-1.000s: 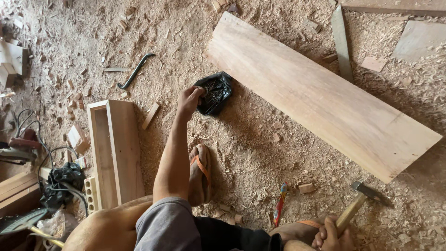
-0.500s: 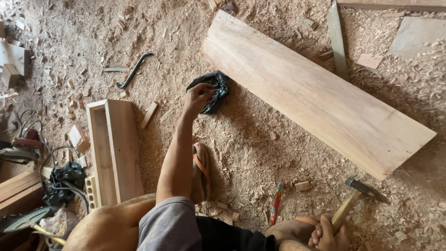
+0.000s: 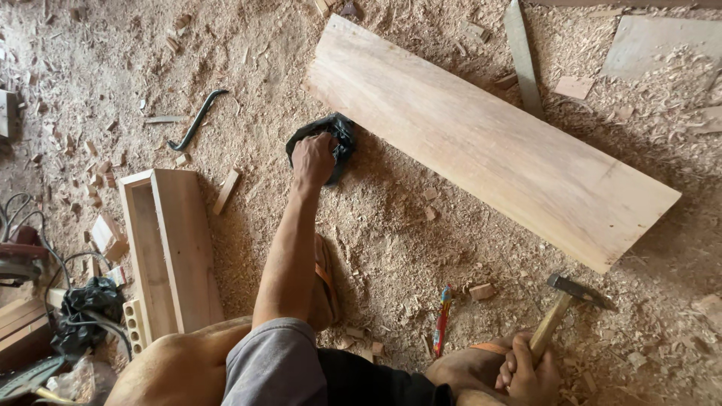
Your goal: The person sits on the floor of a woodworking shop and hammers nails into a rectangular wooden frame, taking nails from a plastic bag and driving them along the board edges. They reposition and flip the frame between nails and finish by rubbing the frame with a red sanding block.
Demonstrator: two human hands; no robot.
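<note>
Left hand: my left hand [image 3: 313,158] reaches out at arm's length, fingers curled down into a black plastic bag [image 3: 325,143]; what it grips inside is hidden, small fasteners perhaps, I cannot tell.
Right hand: my right hand [image 3: 528,370] is closed tight round the wooden handle of a claw hammer [image 3: 565,302], head raised just off the floor.
Bag position: on the sawdust floor [image 3: 391,248], touching the near long edge of the wide plank [image 3: 481,139] close to its left end.
Nearby items: a bent black pry bar [image 3: 195,120] lies well to the left of the bag; a long open wooden box [image 3: 169,252] stands beside my left forearm; a red pencil [image 3: 442,319] lies near my right knee; a sandal [image 3: 325,286] shows under the arm.
Risk, bag: thin plastic may snag or tear on whatever is sharp inside, spilling it into deep shavings where it is hard to find again.
Risk, fingers: groping blind in the bag invites a prick.
Risk, hammer: held loosely low by my leg, its head could knock knee or foot as I lean forward.
Risk, balance: the long reach shifts my weight over loose shavings, so a slip is possible.
</note>
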